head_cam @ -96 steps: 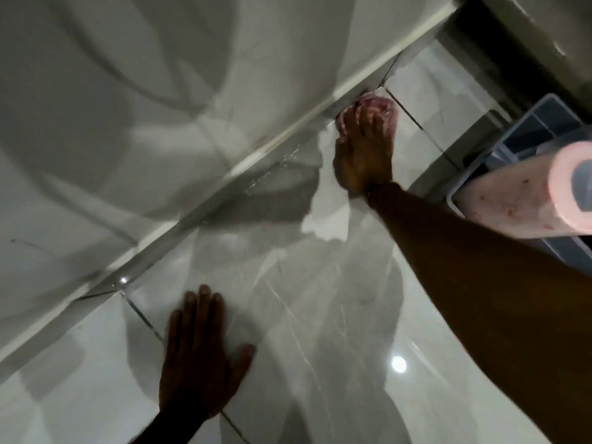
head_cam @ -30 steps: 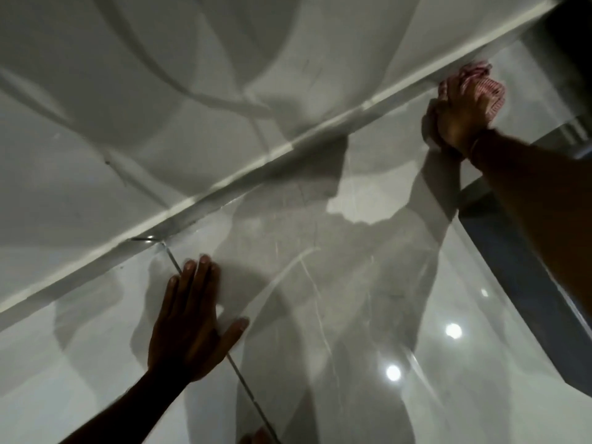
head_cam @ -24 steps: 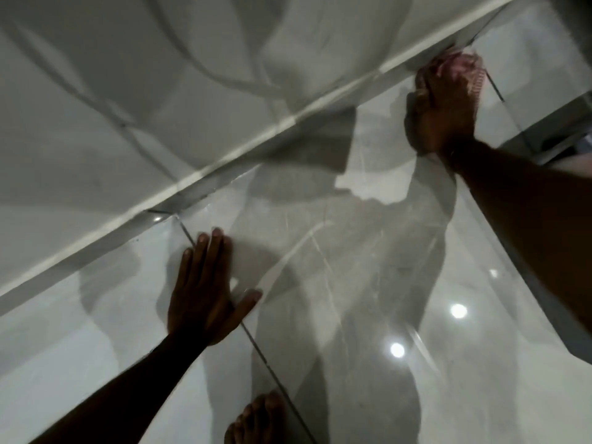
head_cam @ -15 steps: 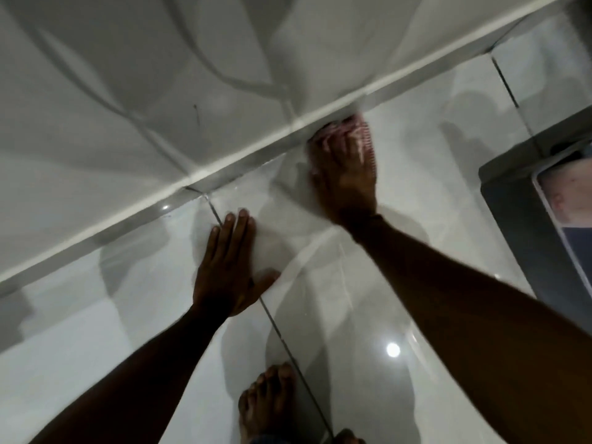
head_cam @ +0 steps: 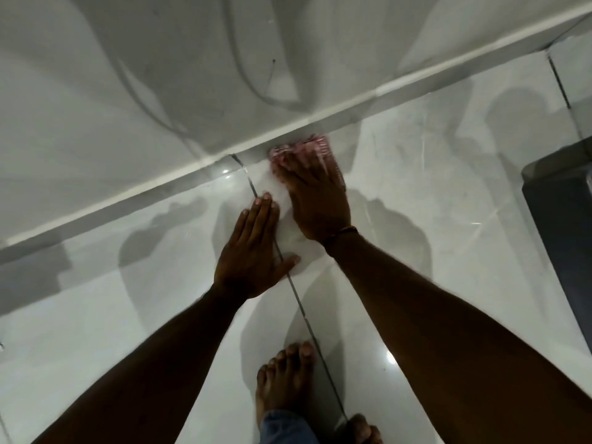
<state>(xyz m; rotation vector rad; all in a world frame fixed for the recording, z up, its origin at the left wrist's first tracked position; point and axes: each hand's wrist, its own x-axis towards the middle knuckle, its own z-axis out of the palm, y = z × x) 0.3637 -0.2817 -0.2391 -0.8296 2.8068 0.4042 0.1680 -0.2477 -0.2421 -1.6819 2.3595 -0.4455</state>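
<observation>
My right hand (head_cam: pixel 315 200) lies flat on a pink-and-white striped cloth (head_cam: pixel 315 145) and presses it onto the glossy pale floor tile (head_cam: pixel 432 187), right at the foot of the white skirting (head_cam: pixel 352 100). The cloth and fingertips are motion-blurred; the cloth shows only past the fingers and along the hand's right side. My left hand (head_cam: pixel 253 251) rests palm-down on the floor just left of the right hand, fingers straight, thumb out across a grout line (head_cam: pixel 301 302).
A light wall (head_cam: pixel 160 75) rises behind the skirting. A dark grey box (head_cam: pixel 560 235) stands on the floor at the right edge. My bare feet (head_cam: pixel 285 379) (head_cam: pixel 362 427) are below the hands, on either side of the grout line.
My right hand has swept the cloth leftward along the skirting from the far right corner until it sits beside my left hand. The left hand has stayed planted on the floor.
</observation>
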